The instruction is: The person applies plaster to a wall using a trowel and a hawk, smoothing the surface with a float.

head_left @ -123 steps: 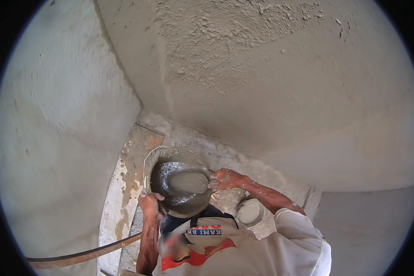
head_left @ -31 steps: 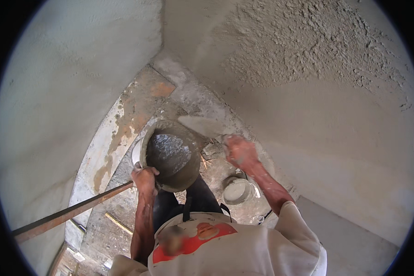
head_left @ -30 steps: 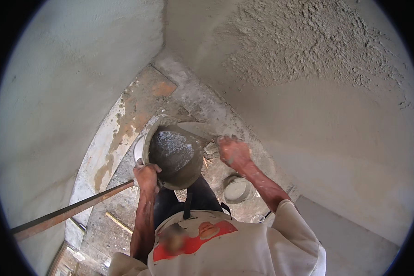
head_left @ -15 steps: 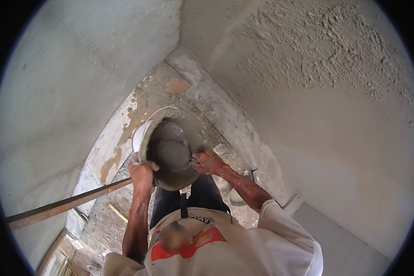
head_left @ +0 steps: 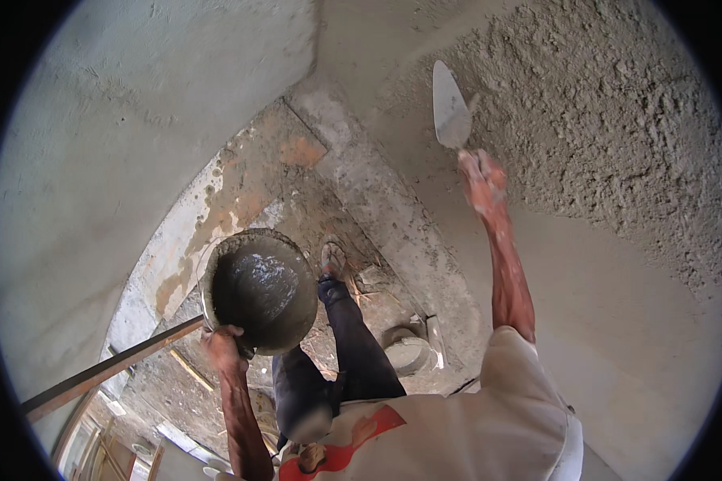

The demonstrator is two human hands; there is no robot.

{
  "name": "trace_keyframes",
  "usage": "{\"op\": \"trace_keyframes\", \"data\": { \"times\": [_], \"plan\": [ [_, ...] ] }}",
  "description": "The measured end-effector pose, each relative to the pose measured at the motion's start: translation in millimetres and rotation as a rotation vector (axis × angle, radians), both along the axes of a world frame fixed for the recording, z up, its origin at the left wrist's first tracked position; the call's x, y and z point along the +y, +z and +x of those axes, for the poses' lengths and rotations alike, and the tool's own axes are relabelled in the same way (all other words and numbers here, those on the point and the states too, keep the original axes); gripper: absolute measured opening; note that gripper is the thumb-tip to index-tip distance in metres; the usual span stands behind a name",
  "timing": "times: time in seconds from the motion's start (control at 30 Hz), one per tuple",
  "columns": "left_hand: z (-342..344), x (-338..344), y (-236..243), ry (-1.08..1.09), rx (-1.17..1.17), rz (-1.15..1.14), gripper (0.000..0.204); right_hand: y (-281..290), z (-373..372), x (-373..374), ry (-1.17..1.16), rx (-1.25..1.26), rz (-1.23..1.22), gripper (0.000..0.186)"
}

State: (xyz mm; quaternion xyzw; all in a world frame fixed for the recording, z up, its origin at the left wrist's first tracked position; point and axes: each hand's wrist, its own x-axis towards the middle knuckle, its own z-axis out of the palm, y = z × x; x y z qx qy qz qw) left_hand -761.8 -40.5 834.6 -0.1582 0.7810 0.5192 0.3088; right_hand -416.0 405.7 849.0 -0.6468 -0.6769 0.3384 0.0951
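My left hand (head_left: 225, 346) grips the near rim of a mortar-crusted bucket (head_left: 290, 313), tilted enough to show grey wet residue inside. My right hand (head_left: 481, 176) is closed on the handle of a trowel (head_left: 449, 104), raised against the right wall (head_left: 586, 112). That wall carries rough, freshly thrown grey mortar beside smoother plaster. The trowel's pale, pointed blade points upward; whether it touches the wall I cannot tell.
A smooth grey wall (head_left: 96, 176) curves on the left. A rusty bar (head_left: 120, 365) juts from the lower left. A second container (head_left: 407, 353) stands on the debris-strewn floor (head_left: 361, 313) beside my legs, below a pale ledge (head_left: 393, 224) along the wall's foot.
My right hand has lifted the trowel from inside the bucket up to the right wall. My left hand and the bucket have shifted lower and leftward in view, uncovering my foot.
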Motion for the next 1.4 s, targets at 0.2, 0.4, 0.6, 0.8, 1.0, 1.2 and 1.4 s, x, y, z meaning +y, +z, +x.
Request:
{"op": "trace_keyframes", "data": {
  "times": [0.2, 0.4, 0.6, 0.8, 1.0, 1.2, 1.4],
  "plan": [
    [9.0, 11.8, 31.8, -0.116, -0.057, 0.113, 0.037, 81.4, -18.7, -185.4, 0.555, -0.033, 0.458, 0.026],
    [14.0, -1.1, 105.0, -0.324, -0.042, 0.138, 0.031, 54.1, -93.0, -292.7, 0.871, -0.418, 0.077, 0.028],
    [12.6, 13.6, 129.4, -0.37, -0.057, 0.229, 0.036, 15.6, -110.0, -337.7, 0.984, -0.315, -0.082, 0.029],
    [-5.8, 27.5, 42.3, -0.376, -0.059, 0.137, 0.031, -100.4, -104.1, -322.8, 0.954, -0.074, -0.202, 0.031],
    [-16.6, 35.1, -122.8, -0.194, -0.073, -0.021, 0.025, -255.7, -103.6, -227.5, 0.859, 0.388, -0.658, 0.038],
    [-15.0, 58.0, -334.6, -0.146, -0.056, -0.055, 0.02, -436.8, -34.7, -12.9, 0.004, 0.435, -0.895, 0.036],
    [-24.7, 71.2, -330.7, -0.153, -0.036, -0.063, 0.024, -312.8, -9.5, -9.8, 0.076, -0.001, -0.038, 0.03]
  ]
}}
